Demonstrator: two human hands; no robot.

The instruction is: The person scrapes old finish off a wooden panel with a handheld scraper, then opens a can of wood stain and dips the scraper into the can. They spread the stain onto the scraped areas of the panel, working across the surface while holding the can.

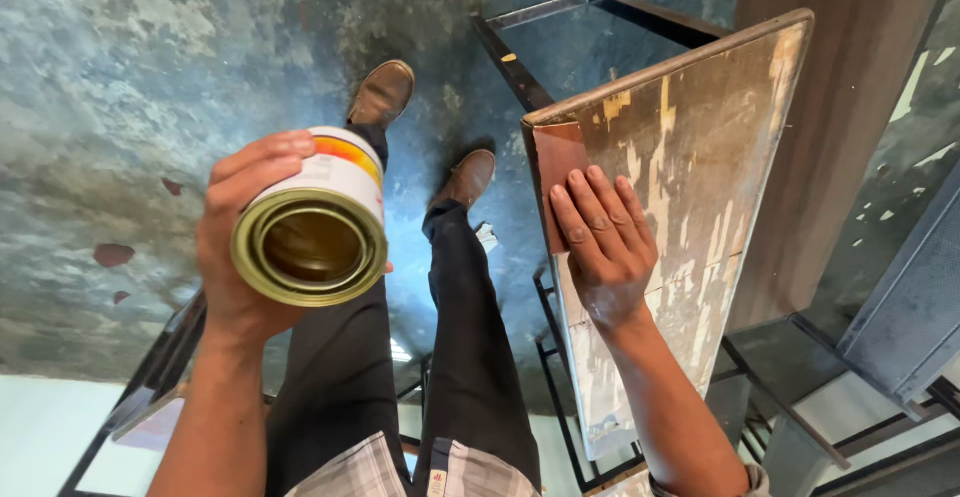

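**Open tin in your left hand, right hand flat on the worn board**

Your left hand (240, 247) sits at centre left of the frame, fingers curled around an open tin (315, 222). You grip its side, and the mouth of the tin is turned towards the camera, showing a brass-coloured rim and a dark inside. The tin's wall is white with an orange and yellow band.

Your right hand (605, 242) lies at centre right, fingers spread and pressed flat on a sheet of brown sandpaper (558, 162). The sandpaper rests on the upper left corner of a board (700, 157), touching its edge. The board's surface is scuffed, with pale patches where the finish has worn off. It runs from the upper right of the frame down to the lower middle.

Between your hands, your legs in dark trousers and your two brown shoes (383, 92) stand on a mottled blue-grey floor (150, 77). A black metal frame (600, 2) shows above the board.
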